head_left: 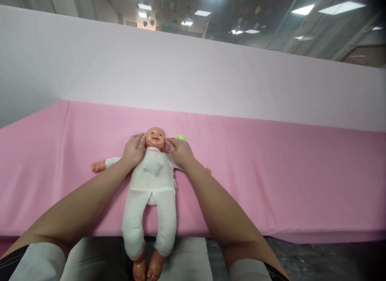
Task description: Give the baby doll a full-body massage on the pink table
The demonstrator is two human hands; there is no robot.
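Note:
A baby doll point(153, 172) with a hard, shiny head and a white cloth body lies face up, its head away from me. Its feet hang past the near table edge, over my lap. My left hand point(134, 150) rests beside the left side of its head and its shoulder, fingers stretched out. On the other side, my right hand point(181, 153) reaches with extended fingers to the head and covers part of the doll's arm. Just behind the right hand sits a small bright green object point(181, 137), partly hidden, its kind unclear.
Pink cloth point(256, 172) covers the table and drapes over its front edge. A white partition point(193, 71) rises along the back. Dark floor point(316, 257) shows at the lower right. Ceiling lights point(303, 9) and hanging heart shapes appear beyond the partition.

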